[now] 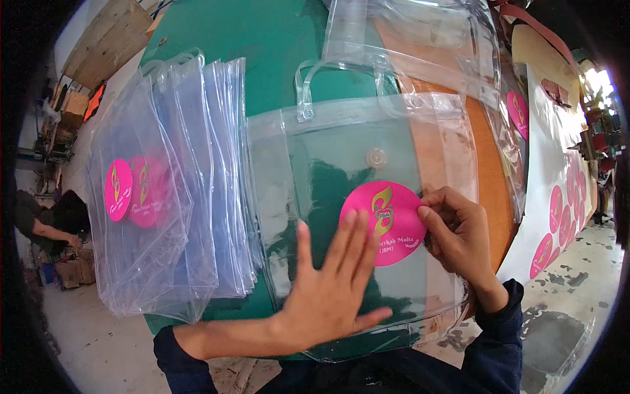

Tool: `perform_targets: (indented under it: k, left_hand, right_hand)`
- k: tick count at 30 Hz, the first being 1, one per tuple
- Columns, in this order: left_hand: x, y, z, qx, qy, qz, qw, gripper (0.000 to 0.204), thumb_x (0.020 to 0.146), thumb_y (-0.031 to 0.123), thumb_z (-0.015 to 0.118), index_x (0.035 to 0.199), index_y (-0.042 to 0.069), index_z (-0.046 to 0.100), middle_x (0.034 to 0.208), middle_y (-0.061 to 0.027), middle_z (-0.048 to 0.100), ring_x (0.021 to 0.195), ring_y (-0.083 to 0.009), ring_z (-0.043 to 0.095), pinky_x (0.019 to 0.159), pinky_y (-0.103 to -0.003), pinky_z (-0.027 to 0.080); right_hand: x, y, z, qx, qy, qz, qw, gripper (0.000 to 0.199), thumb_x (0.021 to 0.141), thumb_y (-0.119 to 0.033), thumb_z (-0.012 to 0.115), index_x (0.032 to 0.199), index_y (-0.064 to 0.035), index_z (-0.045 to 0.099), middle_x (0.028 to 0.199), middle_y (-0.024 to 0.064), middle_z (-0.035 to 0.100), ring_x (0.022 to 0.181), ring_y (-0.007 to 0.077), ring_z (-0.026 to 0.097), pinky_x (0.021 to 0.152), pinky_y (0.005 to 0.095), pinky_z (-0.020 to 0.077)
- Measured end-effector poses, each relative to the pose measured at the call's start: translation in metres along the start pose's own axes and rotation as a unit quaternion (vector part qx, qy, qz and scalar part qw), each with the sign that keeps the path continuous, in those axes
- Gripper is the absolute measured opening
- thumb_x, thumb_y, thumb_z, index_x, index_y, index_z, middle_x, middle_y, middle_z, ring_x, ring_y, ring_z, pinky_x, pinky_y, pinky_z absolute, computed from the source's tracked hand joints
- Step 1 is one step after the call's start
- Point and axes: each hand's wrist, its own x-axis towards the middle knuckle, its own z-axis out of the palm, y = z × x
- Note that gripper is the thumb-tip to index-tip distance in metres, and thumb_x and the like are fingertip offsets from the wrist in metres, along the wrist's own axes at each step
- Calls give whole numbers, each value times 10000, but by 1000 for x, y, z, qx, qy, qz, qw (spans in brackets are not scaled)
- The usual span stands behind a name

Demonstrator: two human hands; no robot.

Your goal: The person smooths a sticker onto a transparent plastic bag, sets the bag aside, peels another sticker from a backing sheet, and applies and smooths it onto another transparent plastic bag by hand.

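A clear plastic bag point(315, 151) with a handle and a snap button lies flat on the green table point(262, 46). A round pink sticker point(392, 226) sits on its front. My left hand point(328, 289) lies flat on the bag, fingers spread, its fingertips on the sticker's left edge. My right hand point(459, 233) pinches the sticker's right edge with thumb and fingers.
A stack of clear bags point(177, 190) with pink stickers lies at the left. More clear bags point(420, 39) lie at the back. A sheet of pink stickers point(558, 210) hangs at the right. Another person point(46, 223) crouches on the floor at far left.
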Motion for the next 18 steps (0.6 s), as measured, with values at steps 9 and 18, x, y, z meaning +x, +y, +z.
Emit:
perform_targets:
  k: [9,18]
  left_hand:
    - [-4,2,1,-98,17,237,966,882,878,635,367,1346,-113,342,1457,-276,277,1381,-375,242,1129,-478,145]
    - [-15,12,9,-95,-25,123,988,973,860,694,314,1336,-155,314,1429,-342,260,1375,-412,231,1132,-470,148]
  right_hand:
    - [0,1,1,4,-2,2,1000,86,918,-77,564,928,5,587,659,-18,558,513,22,486,443,172,357]
    - [0,0,1,4,-6,-1,1000,84,914,-65,564,933,12,590,664,-11,563,506,20,482,439,173,354]
